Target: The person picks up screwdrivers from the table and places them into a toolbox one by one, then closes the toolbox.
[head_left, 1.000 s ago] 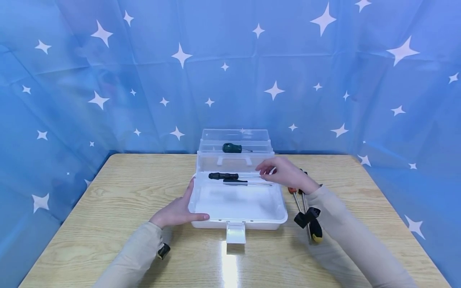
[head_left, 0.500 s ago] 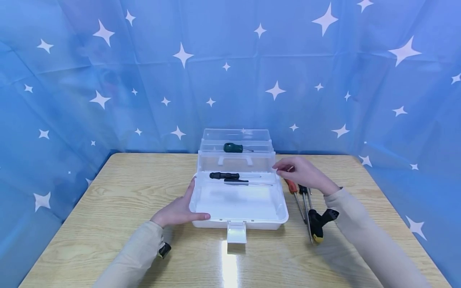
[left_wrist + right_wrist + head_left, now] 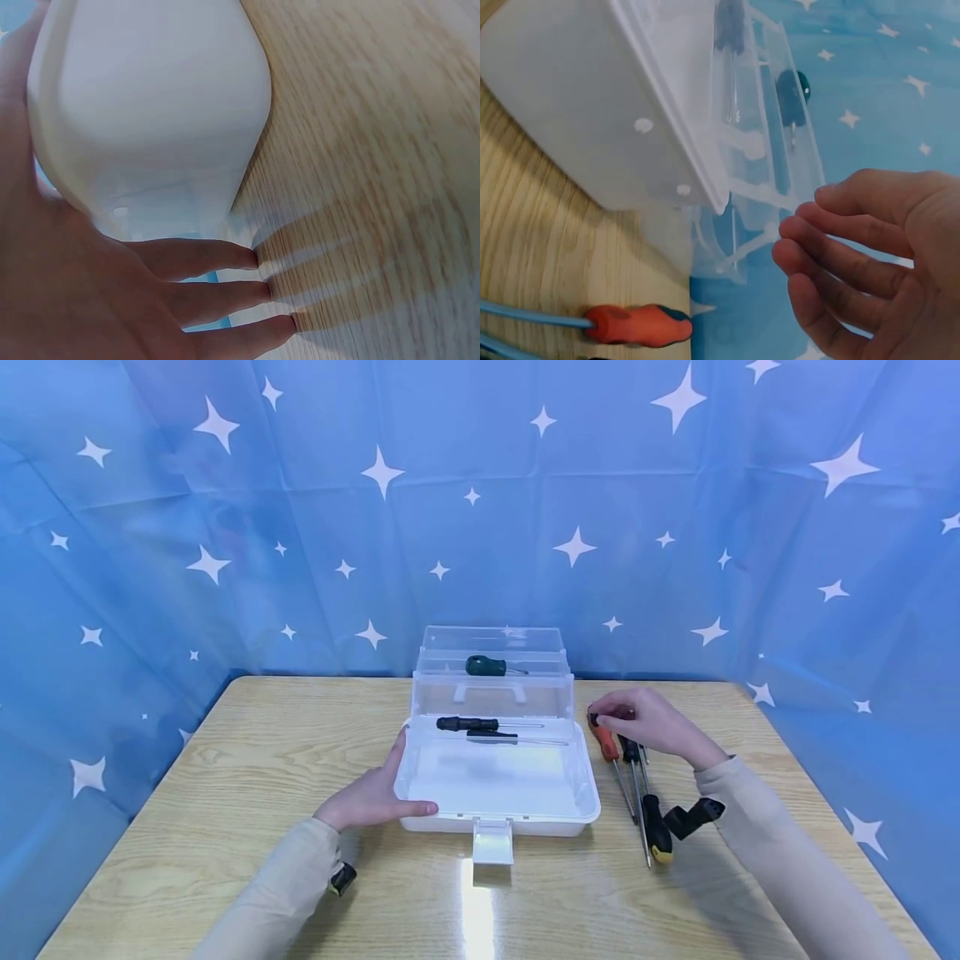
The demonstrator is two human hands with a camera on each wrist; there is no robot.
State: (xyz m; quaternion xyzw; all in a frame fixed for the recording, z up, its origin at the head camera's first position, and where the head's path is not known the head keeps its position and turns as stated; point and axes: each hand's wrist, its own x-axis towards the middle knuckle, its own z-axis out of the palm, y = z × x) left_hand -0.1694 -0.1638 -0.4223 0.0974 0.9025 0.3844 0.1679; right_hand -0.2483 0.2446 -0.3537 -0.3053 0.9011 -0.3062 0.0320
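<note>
My left hand (image 3: 367, 800) rests against the left side of a white toolbox (image 3: 495, 785), its thumb along the front rim. In the left wrist view, three straight fingers (image 3: 217, 294) reach down beside the box wall to the table. Loosely bent and holding nothing, my right hand (image 3: 647, 718) hovers by the handle end of a red screwdriver (image 3: 604, 743), right of the box. Two black-handled screwdrivers, one longer (image 3: 467, 724) and one shorter (image 3: 491, 737), lie crosswise toward the back of the box. A green-handled screwdriver (image 3: 486, 666) sits in the raised clear tier behind.
Beside the red screwdriver lie a black-handled screwdriver (image 3: 630, 749) and a black-and-yellow one (image 3: 657, 837), close together on the wooden table (image 3: 300, 743). The toolbox's clear lid stands raised at the back, near a blue star-patterned curtain (image 3: 480, 527). A white latch (image 3: 492, 843) hangs at the front.
My right hand has moved right, from above the screwdrivers in the box to over the red screwdriver outside it. My left hand has stayed at the box.
</note>
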